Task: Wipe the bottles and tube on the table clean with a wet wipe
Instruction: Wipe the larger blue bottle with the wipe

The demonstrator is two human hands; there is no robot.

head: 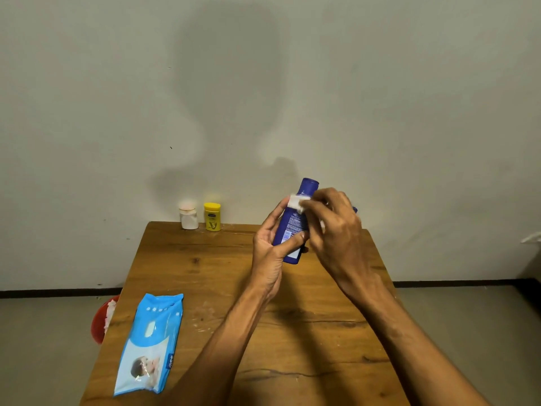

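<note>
A glossy dark-blue plastic bottle (292,221), tapered at the neck, is gripped tilted above the grained wooden table (222,288) by the left hand (272,253) while the right hand (333,227), fingers curled, presses a small white wet wipe (298,202) to its shoulder.

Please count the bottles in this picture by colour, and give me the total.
Blue: 1, the blue bottle, held by the left hand while the right hand presses a wet wipe on it.
White: 1, the white bottle.
Yellow: 1, the yellow bottle.
Total: 3
</note>
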